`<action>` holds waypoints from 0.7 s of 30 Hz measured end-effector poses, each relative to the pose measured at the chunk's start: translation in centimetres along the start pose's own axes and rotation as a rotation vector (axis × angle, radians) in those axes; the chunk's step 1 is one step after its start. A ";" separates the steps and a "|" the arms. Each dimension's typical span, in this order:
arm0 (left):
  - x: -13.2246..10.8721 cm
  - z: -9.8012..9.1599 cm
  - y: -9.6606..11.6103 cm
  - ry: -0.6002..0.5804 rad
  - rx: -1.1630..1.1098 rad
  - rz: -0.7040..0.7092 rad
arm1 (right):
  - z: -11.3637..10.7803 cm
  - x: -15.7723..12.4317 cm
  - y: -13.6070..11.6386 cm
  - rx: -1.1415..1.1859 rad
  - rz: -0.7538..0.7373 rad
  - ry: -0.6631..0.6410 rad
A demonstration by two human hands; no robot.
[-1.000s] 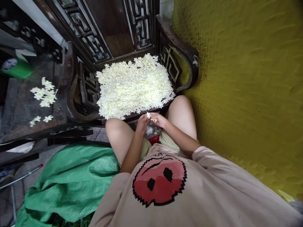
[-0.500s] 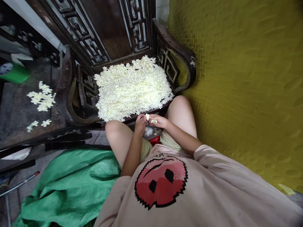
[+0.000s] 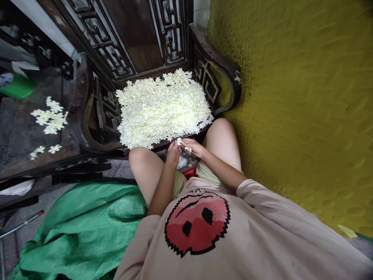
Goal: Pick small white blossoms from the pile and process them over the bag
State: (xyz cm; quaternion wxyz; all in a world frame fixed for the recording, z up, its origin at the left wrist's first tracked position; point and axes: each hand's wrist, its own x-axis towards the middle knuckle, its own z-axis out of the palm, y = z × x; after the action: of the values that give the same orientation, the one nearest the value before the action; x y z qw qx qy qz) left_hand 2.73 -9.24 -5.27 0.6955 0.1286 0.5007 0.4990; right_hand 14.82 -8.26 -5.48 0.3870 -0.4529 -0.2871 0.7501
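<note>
My left hand [image 3: 173, 151] is closed in a pinch above the gap between my knees, its fingertips right beside a small white flower [image 3: 179, 141]. What the pinch holds is too small to make out. From the other side, my right hand [image 3: 196, 147] has its fingertips on that flower. A second white flower [image 3: 188, 149] lies against the fingers of my right hand. Just beyond both hands, a thick heap of white flowers [image 3: 163, 109] covers the seat of a carved dark wooden chair [image 3: 233, 77].
On a dark wooden surface [image 3: 17, 132] at left lie several loose flowers [image 3: 51, 116] and a green container [image 3: 20, 86]. Green sheeting [image 3: 84, 225] spreads over the floor beside my left leg. A yellow textured surface [image 3: 297, 97] rises along the right. Something red [image 3: 190, 171] shows beneath me.
The flower between my fingertips has shifted slightly up and left, together with my right fingers. The view has turned a little; otherwise the heap looks the same.
</note>
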 end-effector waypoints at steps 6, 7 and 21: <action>0.2 -0.1 -0.2 0.041 0.019 -0.040 | -0.3 0.4 0.7 -0.108 -0.073 0.144; 0.2 -0.1 -0.2 0.038 0.017 -0.050 | -0.3 0.5 0.8 -0.117 -0.073 0.146; 0.1 0.2 -0.1 0.070 -0.027 -0.088 | 0.3 0.1 0.6 -0.129 -0.009 0.093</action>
State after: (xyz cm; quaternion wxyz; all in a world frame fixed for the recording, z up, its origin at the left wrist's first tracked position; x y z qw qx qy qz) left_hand 2.95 -9.11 -5.33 0.7005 0.0797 0.5229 0.4790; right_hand 14.33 -8.54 -5.85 0.3734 -0.5099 -0.3186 0.7065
